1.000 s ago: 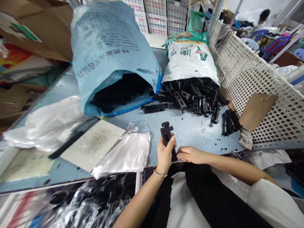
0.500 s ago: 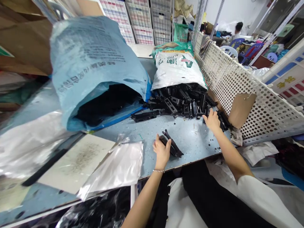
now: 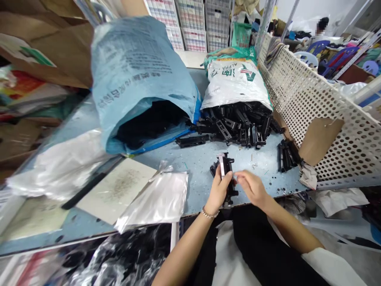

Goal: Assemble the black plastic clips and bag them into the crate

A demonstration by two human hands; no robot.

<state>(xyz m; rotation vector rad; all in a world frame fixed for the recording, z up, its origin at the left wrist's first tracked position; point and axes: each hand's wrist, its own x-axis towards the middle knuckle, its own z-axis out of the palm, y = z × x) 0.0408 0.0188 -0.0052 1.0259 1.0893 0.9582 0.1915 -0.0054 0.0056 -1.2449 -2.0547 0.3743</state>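
Observation:
My left hand (image 3: pixel 218 191) is closed around a long black plastic part (image 3: pixel 228 166), which has a shiny metallic strip on its upper face. Just right of that part is my right hand (image 3: pixel 253 187), its fingers drawn together close to the part's side; whatever is between the fingertips is too small to make out. Another black piece (image 3: pixel 212 169) shows partly behind my left hand. Beyond both hands, a heap of similar black parts (image 3: pixel 238 124) spills from a white and green bag (image 3: pixel 235 89). A smaller bunch of black parts (image 3: pixel 285 155) lies to the right.
At left, a large blue bag (image 3: pixel 137 71) gapes open, dark inside. Clear plastic sleeves (image 3: pixel 157 200) and a pale board (image 3: pixel 119 186) lie on the blue table (image 3: pixel 196 159). Along the right edge stands a perforated cream basket (image 3: pixel 303 95). A person (image 3: pixel 321 31) is far behind.
My right hand has left the parts on the right and come in beside my left hand. The left hand has picked up a black part from the tabletop. The view has shifted slightly.

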